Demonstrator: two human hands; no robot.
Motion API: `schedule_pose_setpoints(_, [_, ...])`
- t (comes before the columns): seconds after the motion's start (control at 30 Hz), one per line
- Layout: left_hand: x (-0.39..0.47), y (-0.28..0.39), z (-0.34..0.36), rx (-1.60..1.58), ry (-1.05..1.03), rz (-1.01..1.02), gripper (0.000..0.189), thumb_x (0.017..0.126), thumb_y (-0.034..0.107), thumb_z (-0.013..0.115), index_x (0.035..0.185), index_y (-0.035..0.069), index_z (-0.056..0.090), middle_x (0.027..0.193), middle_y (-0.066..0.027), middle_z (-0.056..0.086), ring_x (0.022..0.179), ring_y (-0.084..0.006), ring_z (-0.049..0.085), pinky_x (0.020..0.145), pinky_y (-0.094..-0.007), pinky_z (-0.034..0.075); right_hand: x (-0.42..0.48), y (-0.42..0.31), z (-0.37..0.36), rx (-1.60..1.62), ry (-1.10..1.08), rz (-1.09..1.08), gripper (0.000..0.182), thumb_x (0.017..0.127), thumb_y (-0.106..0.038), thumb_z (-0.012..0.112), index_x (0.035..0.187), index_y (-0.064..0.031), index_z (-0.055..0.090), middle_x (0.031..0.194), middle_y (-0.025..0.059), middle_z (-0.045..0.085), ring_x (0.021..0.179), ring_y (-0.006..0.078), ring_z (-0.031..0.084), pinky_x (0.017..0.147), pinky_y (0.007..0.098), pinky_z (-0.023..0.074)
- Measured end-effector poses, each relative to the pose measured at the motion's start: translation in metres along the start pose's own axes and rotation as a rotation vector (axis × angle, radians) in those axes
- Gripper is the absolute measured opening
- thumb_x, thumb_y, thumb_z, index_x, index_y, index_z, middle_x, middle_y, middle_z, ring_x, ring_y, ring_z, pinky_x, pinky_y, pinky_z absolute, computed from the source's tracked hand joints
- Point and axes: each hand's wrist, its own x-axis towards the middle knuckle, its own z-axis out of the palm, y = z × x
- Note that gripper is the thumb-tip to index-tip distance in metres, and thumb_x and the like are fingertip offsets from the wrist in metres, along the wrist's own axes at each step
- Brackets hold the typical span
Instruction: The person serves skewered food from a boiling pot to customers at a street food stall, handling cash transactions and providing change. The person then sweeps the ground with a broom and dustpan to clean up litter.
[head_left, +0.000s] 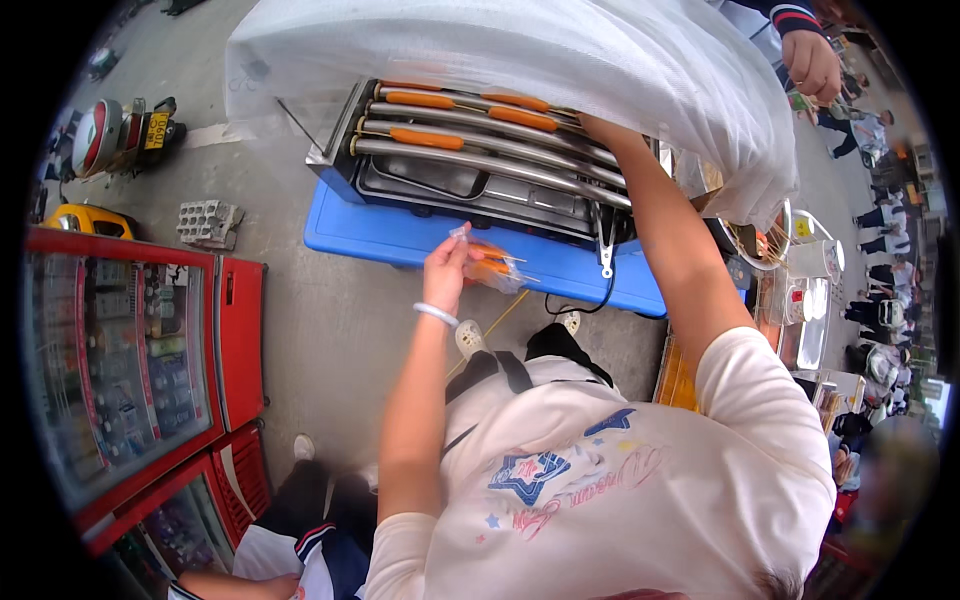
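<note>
My left hand (448, 264) pinches the top of a clear plastic bag (504, 279) in front of the blue table. Inside the bag are orange sausages (491, 261) on thin sticks, whose ends poke out to the right. With my right arm stretched over the roller grill (487, 159), my right hand (606, 132) reaches in under a white translucent cover (525, 41). Its fingers are mostly hidden, so I cannot tell what they touch. Several skewered sausages (523, 118) lie along the steel rollers. Below them sits a dark metal drip tray (442, 176).
The grill stands on a blue table (360, 232), with a black cable (581, 309) hanging down its front. Red glass-door fridges (240, 337) are at left. A pot with sticks (757, 240) and white cups (814, 259) stand at right. Another person's hand (812, 64) hangs beyond the cover.
</note>
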Motion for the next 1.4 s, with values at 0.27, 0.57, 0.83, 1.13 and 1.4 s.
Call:
schedule_pose_setpoints(0.27, [-0.005,0.025,0.010,-0.056,0.045,-0.076,0.035,0.094,0.014,0.048,0.127,0.006,0.050,0.072,0.0041,0.059,0.061,-0.0017,0.047,0.057,-0.0170,0.036,-0.074,-0.068,-0.051,0.018,0.453,-0.014,0.030,0.079,-0.017,0.056,0.107,-0.0041,0.058,0.104,0.0177,0.058,0.100,0.0374,0.053,0.087,0.0487,0.0409])
schedule_pose_setpoints(0.57, [-0.006,0.026,-0.007,0.013,-0.049,-0.128,0.034,0.094,0.014,0.045,0.126,0.006,0.051,0.073,0.0044,0.060,0.065,-0.0019,0.050,0.062,-0.0172,0.036,-0.231,-0.106,-0.033,1.084,0.056,0.249,0.006,0.085,-0.003,0.059,0.082,0.0007,0.055,0.070,0.0033,0.060,0.060,0.0057,0.054,0.053,0.0197,0.0424])
schedule_pose_setpoints(0.83, [-0.008,0.022,-0.001,0.027,-0.027,-0.104,0.032,0.094,0.016,0.047,0.124,0.006,0.054,0.073,0.0038,0.060,0.065,-0.0018,0.049,0.061,-0.0169,0.036,-0.232,-0.119,0.085,1.527,-0.425,0.526,0.012,0.088,-0.009,0.059,0.091,0.0017,0.056,0.077,0.0063,0.062,0.068,0.0096,0.057,0.064,0.0221,0.0462])
schedule_pose_setpoints(1.13, [-0.008,0.034,-0.022,0.006,0.011,-0.079,0.027,0.092,0.017,0.050,0.112,0.002,0.061,0.060,0.0066,0.043,0.057,-0.0032,0.042,0.054,-0.0175,0.031,-0.243,-0.086,0.049,0.342,-0.525,-0.321,0.033,0.081,-0.019,0.063,0.108,-0.0058,0.049,0.093,0.0127,0.061,0.097,0.0304,0.050,0.081,0.0399,0.0401])
schedule_pose_setpoints(1.4, [-0.052,0.072,-0.033,0.355,-0.099,0.068,0.021,0.091,0.017,0.054,0.106,0.005,0.061,0.075,0.0060,0.053,0.067,-0.0020,0.044,0.060,-0.0168,0.035,-0.219,-0.136,-0.083,0.565,-0.431,-0.744,0.025,0.076,-0.002,0.058,0.098,-0.0063,0.047,0.093,0.0082,0.058,0.093,0.0288,0.050,0.078,0.0399,0.0381])
